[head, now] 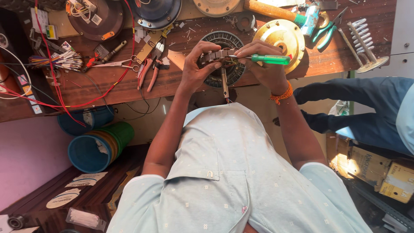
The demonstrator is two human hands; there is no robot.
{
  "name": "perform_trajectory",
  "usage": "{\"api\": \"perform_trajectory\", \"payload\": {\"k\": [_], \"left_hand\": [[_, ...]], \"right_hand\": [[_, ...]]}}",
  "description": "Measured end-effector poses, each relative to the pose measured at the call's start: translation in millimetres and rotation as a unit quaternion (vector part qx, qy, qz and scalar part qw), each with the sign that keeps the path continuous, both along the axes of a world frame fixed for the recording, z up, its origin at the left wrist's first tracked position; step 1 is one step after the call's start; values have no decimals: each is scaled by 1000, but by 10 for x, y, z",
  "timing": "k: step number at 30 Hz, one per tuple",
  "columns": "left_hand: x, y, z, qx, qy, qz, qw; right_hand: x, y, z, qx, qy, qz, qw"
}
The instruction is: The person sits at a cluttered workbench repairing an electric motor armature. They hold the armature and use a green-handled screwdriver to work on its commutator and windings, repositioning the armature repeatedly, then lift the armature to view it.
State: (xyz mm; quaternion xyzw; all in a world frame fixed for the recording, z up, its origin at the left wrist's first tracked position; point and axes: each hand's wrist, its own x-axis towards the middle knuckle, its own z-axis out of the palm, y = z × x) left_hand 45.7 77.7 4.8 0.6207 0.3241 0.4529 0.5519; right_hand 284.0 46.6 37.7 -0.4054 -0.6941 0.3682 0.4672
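**A:** So what's going on at the desk point(103, 82)?

**B:** Left hand point(195, 68) is gripping a motor stator point(222, 58), fingers curled shut over its near rim, top centre of the frame. Right hand point(263, 64) is closing around a green screwdriver point(271, 59), lying left-right, tip pointing left at the stator's rim. The shaft point(224, 82) is hanging straight down toward the bottom of the frame. Both hands are touching it, left one carrying it.

**A:** Containers?

**B:** Blue bucket point(88, 153) lower left, lying tilted, with stacked tubs nested inside. Pliers point(148, 73) are sitting left of the hands.
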Motion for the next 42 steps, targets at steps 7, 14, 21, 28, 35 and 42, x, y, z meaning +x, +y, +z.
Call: {"api": "perform_trajectory", "payload": {"k": [7, 14, 21, 28, 35, 42], "left_hand": [[-2, -3, 169, 52, 104, 20, 993], [111, -38, 95, 135, 210, 110, 962], [214, -119, -43, 160, 235, 159, 946], [182, -84, -53, 163, 214, 168, 948], [155, -161, -87, 161, 219, 171, 947], [140, -150, -65, 171, 211, 180, 946]], "right_hand": [[-30, 111, 177, 0, -72, 20, 997], [-91, 189, 391, 35, -151, 66, 986], [-272, -46, 513, 95, -237, 33, 966], [-320, 117, 462, 47, -169, 32, 984], [-328, -44, 442, 100, -246, 49, 963], [-374, 68, 425, 52, -162, 40, 985]]}}
